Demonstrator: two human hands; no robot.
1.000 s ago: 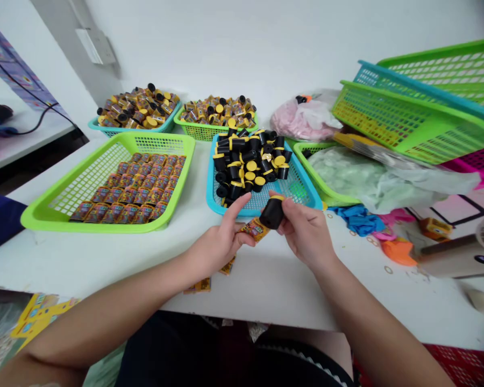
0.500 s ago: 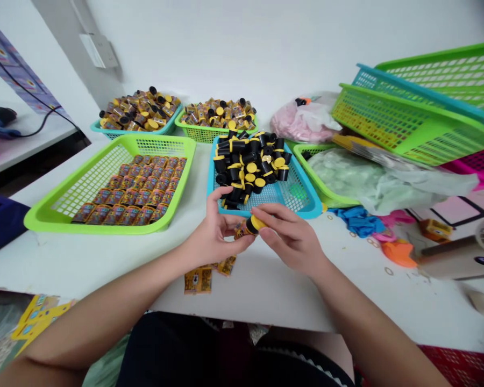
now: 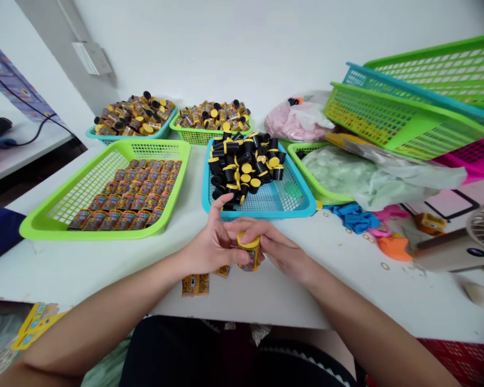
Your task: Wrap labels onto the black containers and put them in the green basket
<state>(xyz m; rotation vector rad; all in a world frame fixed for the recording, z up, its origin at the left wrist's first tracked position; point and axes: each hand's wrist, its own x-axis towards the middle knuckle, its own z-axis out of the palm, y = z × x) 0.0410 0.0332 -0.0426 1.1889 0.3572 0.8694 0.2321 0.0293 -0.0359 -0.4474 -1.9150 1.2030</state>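
Between both hands, above the table's near part, stands a small canister with a yellow lid and a printed sleeve around its body. My left hand grips it from the left, thumb against its side and index finger raised. From the right, my right hand holds it with fingers over the lid's edge. Flat printed sleeves lie on the table under my left hand. Just beyond the hands, a blue basket holds a heap of bare black canisters with yellow lids.
At left, a green basket contains rows of sleeved canisters. Two heaped baskets stand by the wall. To the right are stacked baskets, a pale green plastic bag, blue and orange balloon-like pieces and a fan.
The canister has turned from lying sideways to upright, lid up, and sits slightly lower. My right fingers have shifted over its lid. The whole view has moved slightly.
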